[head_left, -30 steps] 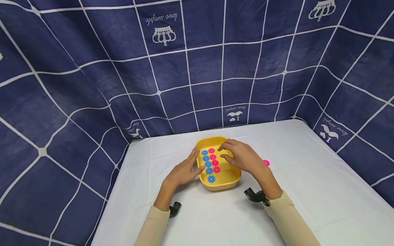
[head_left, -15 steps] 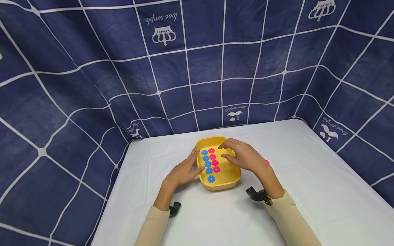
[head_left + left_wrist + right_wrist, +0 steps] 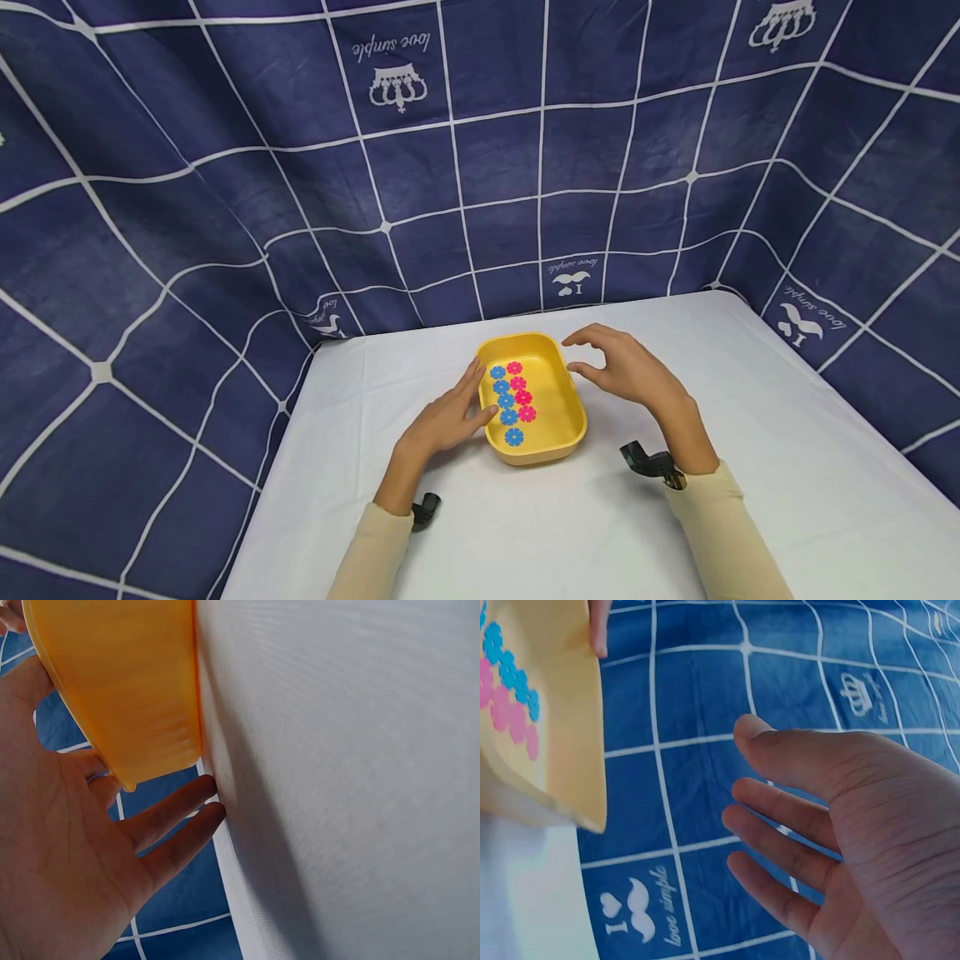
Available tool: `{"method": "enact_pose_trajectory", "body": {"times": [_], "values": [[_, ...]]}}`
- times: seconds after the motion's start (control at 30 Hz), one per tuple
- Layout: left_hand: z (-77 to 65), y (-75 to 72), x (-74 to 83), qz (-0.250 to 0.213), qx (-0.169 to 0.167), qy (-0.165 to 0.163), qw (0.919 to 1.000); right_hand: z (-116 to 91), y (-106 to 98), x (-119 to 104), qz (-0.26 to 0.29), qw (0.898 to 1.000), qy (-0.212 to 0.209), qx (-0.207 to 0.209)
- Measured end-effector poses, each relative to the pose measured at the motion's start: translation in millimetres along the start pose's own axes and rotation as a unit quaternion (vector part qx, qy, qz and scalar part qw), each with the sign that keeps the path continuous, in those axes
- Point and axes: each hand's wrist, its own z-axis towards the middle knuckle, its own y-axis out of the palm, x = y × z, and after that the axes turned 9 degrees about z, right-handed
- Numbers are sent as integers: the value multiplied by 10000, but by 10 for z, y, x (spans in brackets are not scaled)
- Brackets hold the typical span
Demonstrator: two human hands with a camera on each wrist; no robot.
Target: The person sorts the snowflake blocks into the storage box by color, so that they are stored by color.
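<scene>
A yellow rectangular tray (image 3: 557, 412) sits on the white table. Inside it, several blue flower-shaped discs (image 3: 506, 401) form a column along the left side, with several pink flower-shaped discs (image 3: 522, 398) in a column beside them. My left hand (image 3: 444, 419) rests at the tray's left rim, thumb reaching over the edge; in the left wrist view two straight fingers (image 3: 176, 840) extend down to the tablecloth. Just right of the tray's far right rim hovers my right hand (image 3: 633, 367), thumb and fingers apart, holding nothing.
A white cloth covers the table (image 3: 525, 533). Dark blue curtains (image 3: 495, 158) with white grid lines enclose it at the back and sides. Black camera mounts (image 3: 648, 462) are strapped to both wrists.
My right hand has moved from over the tray to the right, outside its rim. The pink disc on the table is now hidden behind the right arm. Left hand and tray stay put.
</scene>
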Motion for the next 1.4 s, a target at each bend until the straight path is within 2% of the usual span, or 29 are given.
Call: {"method": "enact_pose_trajectory", "body": {"times": [0.37,0.9,1.4], "values": [[4,3,5,-10,0,11,10000,-93,-221,121,58,9992,280,264],[12,3,12,-16,-2,-33,10000,-252,-501,270,-39,9974,478,538],[14,12,4,-31,36,12,10000,-356,-635,355,-91,9945,764,708]]}}
